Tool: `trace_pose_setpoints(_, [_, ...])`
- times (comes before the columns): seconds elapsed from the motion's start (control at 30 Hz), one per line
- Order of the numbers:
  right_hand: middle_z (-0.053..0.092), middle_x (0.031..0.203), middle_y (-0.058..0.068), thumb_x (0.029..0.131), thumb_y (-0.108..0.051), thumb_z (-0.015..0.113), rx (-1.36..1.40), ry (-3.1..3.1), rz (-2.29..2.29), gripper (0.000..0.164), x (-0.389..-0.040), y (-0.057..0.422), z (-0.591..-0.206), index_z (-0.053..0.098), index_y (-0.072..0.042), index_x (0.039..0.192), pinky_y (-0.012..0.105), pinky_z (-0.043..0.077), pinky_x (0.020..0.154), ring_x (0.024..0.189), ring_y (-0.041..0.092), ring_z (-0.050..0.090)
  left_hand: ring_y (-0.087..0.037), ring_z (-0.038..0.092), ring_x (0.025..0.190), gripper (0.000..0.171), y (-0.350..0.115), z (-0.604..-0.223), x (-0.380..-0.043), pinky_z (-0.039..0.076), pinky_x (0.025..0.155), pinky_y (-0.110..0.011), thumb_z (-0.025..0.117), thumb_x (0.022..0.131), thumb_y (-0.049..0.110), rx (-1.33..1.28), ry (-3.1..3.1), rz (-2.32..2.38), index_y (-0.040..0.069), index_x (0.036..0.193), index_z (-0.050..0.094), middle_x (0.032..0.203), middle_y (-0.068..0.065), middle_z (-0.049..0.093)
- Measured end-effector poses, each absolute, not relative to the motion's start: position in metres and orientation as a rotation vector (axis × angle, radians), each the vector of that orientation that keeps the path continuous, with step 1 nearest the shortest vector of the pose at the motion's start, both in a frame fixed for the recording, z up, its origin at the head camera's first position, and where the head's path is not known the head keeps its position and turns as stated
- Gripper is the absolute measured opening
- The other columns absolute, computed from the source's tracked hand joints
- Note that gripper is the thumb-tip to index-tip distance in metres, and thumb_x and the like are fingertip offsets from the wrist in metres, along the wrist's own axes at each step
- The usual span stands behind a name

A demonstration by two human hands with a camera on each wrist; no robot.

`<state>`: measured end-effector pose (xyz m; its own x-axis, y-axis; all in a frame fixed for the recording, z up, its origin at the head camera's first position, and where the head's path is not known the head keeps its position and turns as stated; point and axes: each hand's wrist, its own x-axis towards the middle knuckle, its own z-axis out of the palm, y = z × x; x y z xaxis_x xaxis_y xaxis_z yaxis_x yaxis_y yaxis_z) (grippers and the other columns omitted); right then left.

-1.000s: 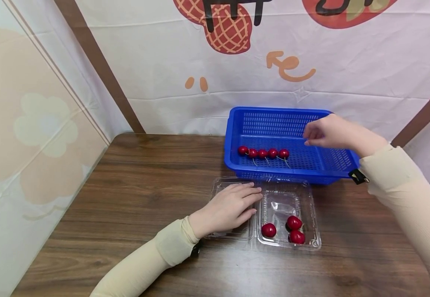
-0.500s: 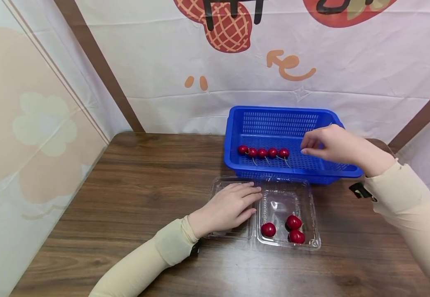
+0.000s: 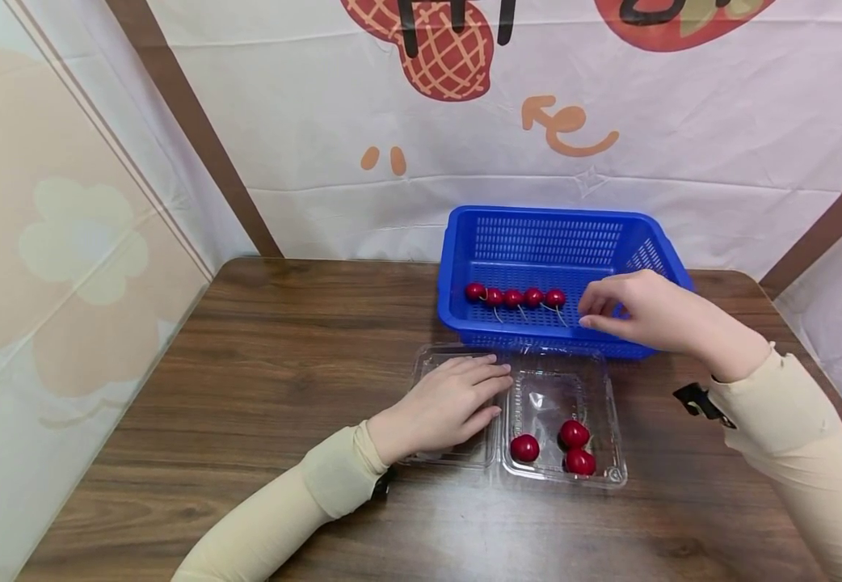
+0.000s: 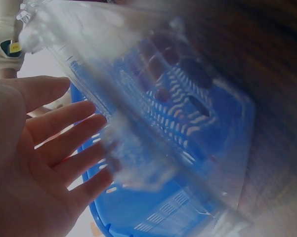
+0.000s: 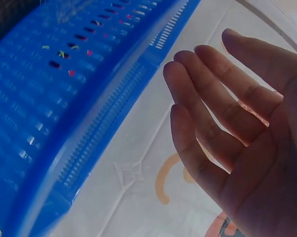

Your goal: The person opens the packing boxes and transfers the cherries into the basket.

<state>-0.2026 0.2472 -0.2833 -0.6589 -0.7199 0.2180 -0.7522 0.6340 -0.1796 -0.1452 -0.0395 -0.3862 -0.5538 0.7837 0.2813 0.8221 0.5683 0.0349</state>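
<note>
My left hand (image 3: 443, 404) rests with fingers spread on the left half of an open clear plastic clamshell box (image 3: 548, 392). In the box's right half lie three red cherries, a pair (image 3: 579, 462) at the right and a single cherry (image 3: 524, 448) at the left. Behind it stands a blue perforated basket (image 3: 548, 238) with a row of several stemmed cherries (image 3: 513, 299). My right hand (image 3: 635, 311) hovers over the basket's right front part, right of that row. In the right wrist view its fingers (image 5: 183, 81) bend loosely and hold nothing.
Both containers stand on a dark wooden table (image 3: 305, 347), the basket close to the box's far edge. A printed white cloth (image 3: 305, 121) hangs behind the table, and another panel (image 3: 79, 267) stands at the left.
My right hand has come down and toward me, from the basket's right back side to its front right. The left hand and all the cherries have stayed where they were.
</note>
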Motion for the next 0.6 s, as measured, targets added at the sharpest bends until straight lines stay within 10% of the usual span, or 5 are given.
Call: trace_pose_setpoints(0.6, [0.067,0.082,-0.014,0.080,-0.013,0.075,1.254,-2.615,0.443,0.012,-0.174,0.248,-0.306,0.068,-0.017,0.089,0.028,0.055,0.064,0.074,-0.001,0.062,-0.022,0.047,0.131,0.038,-0.040,-0.385,-0.145,0.034,0.112,-0.035,0.054,0.095,0.032,-1.338,-2.572,-0.220,0.013,0.127,0.060,0.135,-0.003,0.057])
